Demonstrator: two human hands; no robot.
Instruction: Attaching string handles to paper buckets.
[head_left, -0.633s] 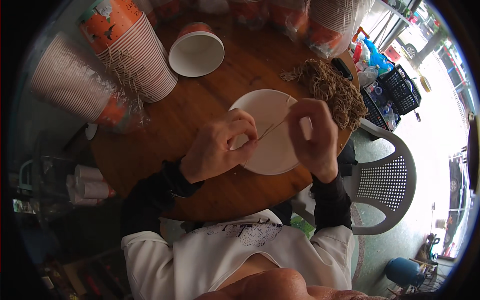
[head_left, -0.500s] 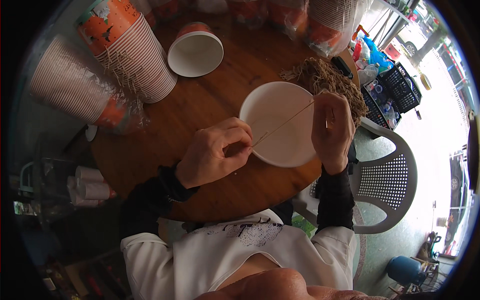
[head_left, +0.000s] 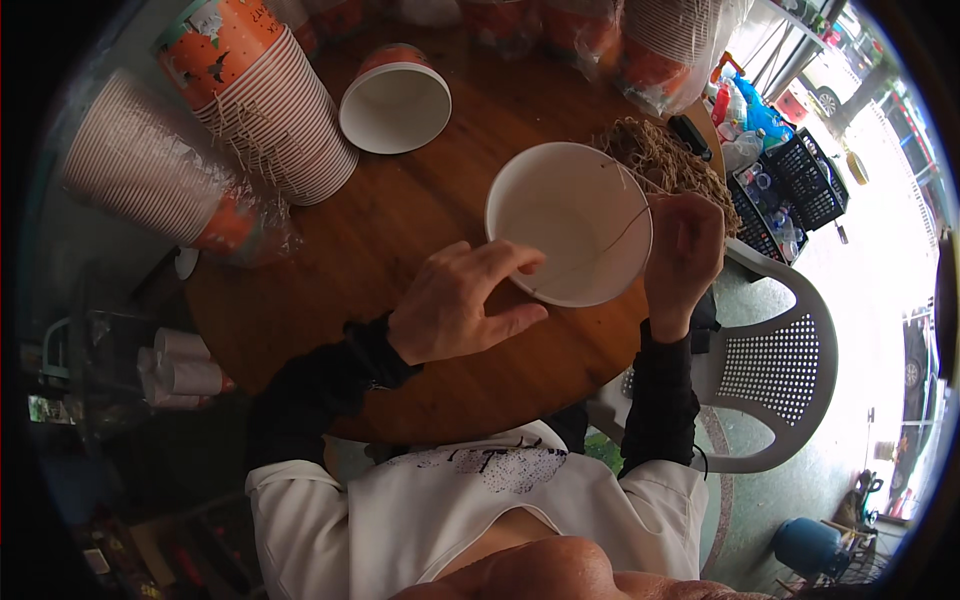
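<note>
A large white paper bucket (head_left: 560, 215) stands on the round wooden table in front of me, its mouth facing up. A thin tan string (head_left: 625, 230) runs across the bucket's mouth, with a loose part near the far right rim. At the right rim, my right hand (head_left: 685, 245) is closed, pinching the string. My left hand (head_left: 460, 300) is at the near left rim with thumb and index finger apart and nothing held between them. A tangled bundle of tan string (head_left: 670, 155) lies on the table just beyond my right hand.
Another paper bucket (head_left: 395, 108) lies tipped at the back. Tall stacks of orange and white buckets (head_left: 280, 120) lean at the left, one wrapped in plastic (head_left: 145, 160). Bagged buckets (head_left: 665, 50) line the far edge. A grey plastic chair (head_left: 770, 365) stands right of the table (head_left: 290, 290).
My left hand has let go of the string and its fingers have spread. My right hand has moved slightly right, still pinching the string. The bucket has shifted slightly farther from me.
</note>
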